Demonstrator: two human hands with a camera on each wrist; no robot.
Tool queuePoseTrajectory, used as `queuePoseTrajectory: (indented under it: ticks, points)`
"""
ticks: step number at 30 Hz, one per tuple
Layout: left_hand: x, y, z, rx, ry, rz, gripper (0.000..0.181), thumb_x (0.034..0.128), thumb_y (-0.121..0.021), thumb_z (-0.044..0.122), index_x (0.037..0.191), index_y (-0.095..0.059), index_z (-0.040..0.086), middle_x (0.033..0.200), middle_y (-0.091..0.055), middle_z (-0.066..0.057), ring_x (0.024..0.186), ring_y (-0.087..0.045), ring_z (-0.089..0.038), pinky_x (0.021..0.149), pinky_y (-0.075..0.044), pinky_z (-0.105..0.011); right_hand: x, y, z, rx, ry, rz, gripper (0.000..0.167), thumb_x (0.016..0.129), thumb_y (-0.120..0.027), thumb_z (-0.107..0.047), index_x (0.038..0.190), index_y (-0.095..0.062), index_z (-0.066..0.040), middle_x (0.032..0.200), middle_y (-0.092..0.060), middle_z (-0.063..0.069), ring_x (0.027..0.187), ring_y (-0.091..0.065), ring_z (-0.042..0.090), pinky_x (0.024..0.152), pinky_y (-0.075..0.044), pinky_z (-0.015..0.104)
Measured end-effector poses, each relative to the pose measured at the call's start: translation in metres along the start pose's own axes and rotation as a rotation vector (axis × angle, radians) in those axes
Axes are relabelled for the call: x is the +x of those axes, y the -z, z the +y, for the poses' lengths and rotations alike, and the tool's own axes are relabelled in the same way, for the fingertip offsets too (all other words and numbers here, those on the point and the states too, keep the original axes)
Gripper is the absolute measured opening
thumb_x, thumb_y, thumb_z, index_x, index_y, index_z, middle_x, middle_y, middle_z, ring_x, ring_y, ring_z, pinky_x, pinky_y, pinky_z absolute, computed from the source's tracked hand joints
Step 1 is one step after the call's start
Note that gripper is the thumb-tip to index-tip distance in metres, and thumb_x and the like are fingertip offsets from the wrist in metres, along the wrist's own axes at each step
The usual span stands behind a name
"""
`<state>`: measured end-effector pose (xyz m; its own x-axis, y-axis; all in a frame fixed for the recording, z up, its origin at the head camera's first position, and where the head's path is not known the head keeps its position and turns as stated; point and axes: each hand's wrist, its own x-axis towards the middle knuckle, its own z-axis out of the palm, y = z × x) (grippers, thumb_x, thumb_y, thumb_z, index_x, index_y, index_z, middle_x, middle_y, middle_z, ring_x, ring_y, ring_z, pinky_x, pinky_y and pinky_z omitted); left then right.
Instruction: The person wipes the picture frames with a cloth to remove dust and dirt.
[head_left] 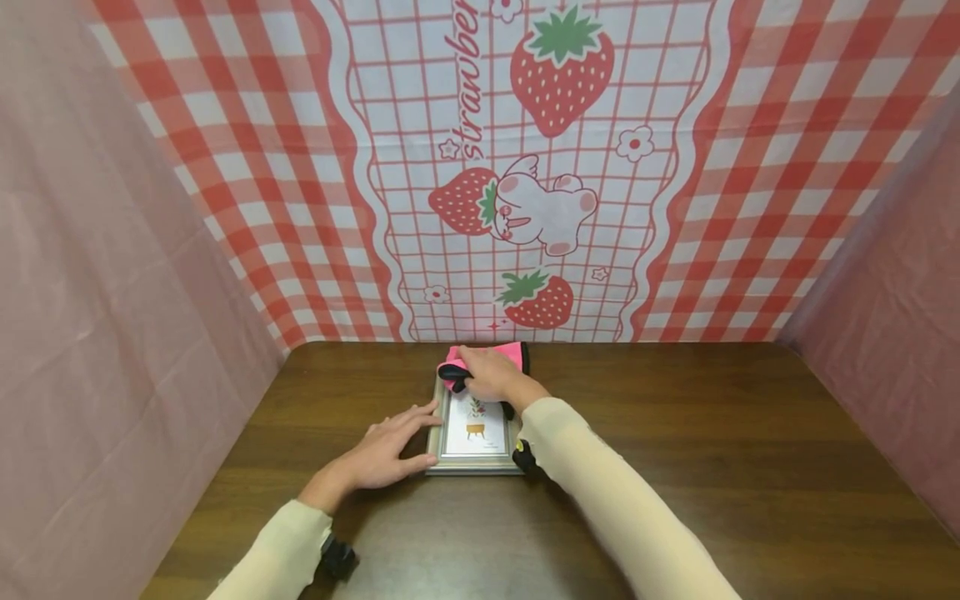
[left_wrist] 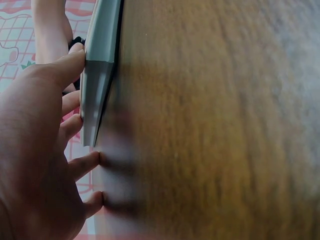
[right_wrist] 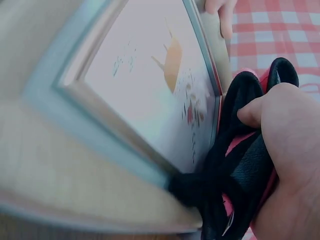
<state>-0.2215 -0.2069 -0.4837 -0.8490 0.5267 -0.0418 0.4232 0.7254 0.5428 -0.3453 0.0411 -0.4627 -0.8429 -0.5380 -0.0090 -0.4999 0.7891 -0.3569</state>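
Note:
A framed picture (head_left: 476, 446) with a silvery frame lies on the wooden table, showing a plant in an orange pot on legs. Along its left edge, my left hand (head_left: 382, 450) rests with fingers spread. The left wrist view shows its thumb and some fingers touching the frame's side (left_wrist: 100, 45), while two other fingertips reach the table. My right hand (head_left: 495, 375) grips a bunched pink cloth (head_left: 512, 354) with black edging, over the picture's far end. In the right wrist view, the thumb presses on the cloth's black folds (right_wrist: 247, 160), which touch the frame.
The brown wooden table (head_left: 675, 467) extends on both sides of the frame. Behind it hangs a red-and-white checked cloth with strawberries (head_left: 562, 79). Pinkish drapes (head_left: 112, 333) close off the left and right sides. A black band (head_left: 339, 557) sits at the left wrist.

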Motion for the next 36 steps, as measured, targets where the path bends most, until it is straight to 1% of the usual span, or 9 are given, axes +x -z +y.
queuePoseTrajectory:
  ticks: [2,5,9,14,18,23,26,33,36]
  points:
    - [0.000,0.001,0.000,0.002,-0.006,0.002,0.060,0.1109,-0.068,0.048,0.163,-0.056,0.021,0.187,-0.035,-0.010,0.170,-0.035,-0.053,0.127,-0.025,-0.089,0.001,0.000,-0.003,0.005,0.000,-0.008,0.055,0.107,-0.061,-0.016,0.161,-0.050,-0.009,0.155,-0.071,0.018,0.145,-0.065,0.044,0.125,-0.050,0.061]
    - [-0.001,0.002,0.002,-0.001,0.000,-0.002,0.060,0.1110,-0.068,0.048,0.164,-0.056,0.022,0.187,-0.035,-0.009,0.170,-0.034,-0.052,0.127,-0.025,-0.089,0.007,-0.005,-0.005,-0.006,0.014,0.008,0.055,0.106,-0.060,-0.016,0.159,-0.052,-0.008,0.152,-0.073,0.017,0.141,-0.067,0.043,0.122,-0.052,0.060]
    - [-0.002,0.002,0.001,0.002,-0.003,0.004,0.061,0.1105,-0.069,0.049,0.163,-0.056,0.021,0.187,-0.036,-0.009,0.170,-0.035,-0.052,0.127,-0.026,-0.089,0.007,-0.005,-0.017,0.022,0.017,0.008,0.050,0.108,-0.059,-0.015,0.158,-0.053,-0.008,0.154,-0.071,0.019,0.144,-0.067,0.043,0.126,-0.050,0.058]
    - [-0.001,0.000,-0.001,0.011,-0.015,0.008,0.060,0.1105,-0.069,0.047,0.163,-0.056,0.020,0.187,-0.034,-0.008,0.170,-0.036,-0.051,0.126,-0.026,-0.089,0.006,-0.007,-0.029,0.038,0.014,-0.005,0.048,0.110,-0.057,-0.016,0.158,-0.053,-0.011,0.160,-0.068,0.018,0.152,-0.061,0.044,0.133,-0.042,0.059]
    - [-0.001,-0.002,-0.002,0.008,-0.017,0.007,0.062,0.1105,-0.069,0.048,0.164,-0.055,0.019,0.188,-0.033,-0.007,0.172,-0.034,-0.048,0.127,-0.024,-0.090,0.011,-0.012,-0.033,0.042,0.010,-0.016,0.047,0.110,-0.057,-0.015,0.157,-0.053,-0.011,0.162,-0.067,0.017,0.155,-0.057,0.045,0.135,-0.039,0.060]
    - [-0.002,-0.002,-0.003,0.005,-0.015,0.012,0.063,0.1105,-0.069,0.049,0.164,-0.055,0.018,0.188,-0.033,-0.007,0.172,-0.034,-0.046,0.127,-0.024,-0.090,0.023,-0.022,-0.028,0.060,0.005,-0.027,0.049,0.108,-0.059,-0.014,0.157,-0.053,-0.013,0.165,-0.064,0.017,0.160,-0.051,0.046,0.139,-0.031,0.061]
    - [-0.002,-0.001,-0.003,0.004,-0.010,0.011,0.064,0.1103,-0.069,0.048,0.165,-0.055,0.019,0.188,-0.033,-0.007,0.172,-0.034,-0.045,0.128,-0.024,-0.090,0.026,-0.024,-0.026,0.078,0.004,-0.038,0.050,0.109,-0.059,-0.014,0.158,-0.052,-0.014,0.167,-0.062,0.017,0.162,-0.049,0.046,0.140,-0.029,0.062]
    - [-0.001,-0.001,-0.001,0.015,-0.016,0.011,0.062,0.1105,-0.069,0.049,0.164,-0.056,0.020,0.188,-0.034,-0.006,0.172,-0.036,-0.046,0.126,-0.026,-0.090,0.024,-0.023,-0.023,0.099,0.007,-0.041,0.047,0.109,-0.059,-0.014,0.156,-0.053,-0.016,0.166,-0.063,0.017,0.159,-0.052,0.047,0.139,-0.031,0.062]
    - [-0.001,-0.001,-0.002,0.011,-0.012,0.011,0.062,0.1107,-0.069,0.049,0.164,-0.055,0.021,0.188,-0.033,-0.005,0.172,-0.035,-0.045,0.128,-0.025,-0.089,0.021,-0.020,-0.024,0.078,0.007,-0.033,0.047,0.110,-0.059,-0.015,0.157,-0.054,-0.016,0.164,-0.065,0.017,0.157,-0.056,0.045,0.138,-0.034,0.060]
